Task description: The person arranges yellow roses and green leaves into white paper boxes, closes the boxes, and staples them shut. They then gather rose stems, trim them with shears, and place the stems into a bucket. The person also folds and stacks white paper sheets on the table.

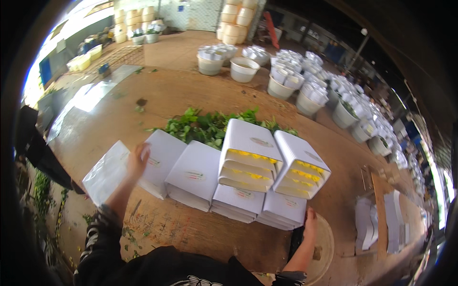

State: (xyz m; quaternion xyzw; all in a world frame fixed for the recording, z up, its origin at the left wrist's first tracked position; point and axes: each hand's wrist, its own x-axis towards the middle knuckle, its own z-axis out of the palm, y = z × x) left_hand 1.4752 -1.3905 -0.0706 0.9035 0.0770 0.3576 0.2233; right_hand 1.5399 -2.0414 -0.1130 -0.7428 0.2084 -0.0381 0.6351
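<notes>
My left hand (139,159) has its fingers raised and touches the gap between a shiny white wrapped bundle (107,171) and a white corrugated sleeve (162,157); whether it grips either is unclear. More white wrapped bundles (195,175) stand in a row to the right. Two bundles with yellow flower heads at their openings (250,157) lie on top of the row's right part. My right hand (310,218) is beside the lower right bundle (286,211), at a dark object's edge; its grip is partly hidden. Green leafy stems (211,128) lie behind the bundles.
The wooden table (171,85) carries scattered leaves. A round pale lid or tub (322,246) is by my right forearm. Flat white sheets (366,221) lie at the right beside a wooden board (380,214). Pale buckets (281,87) of wrapped bundles line the far side.
</notes>
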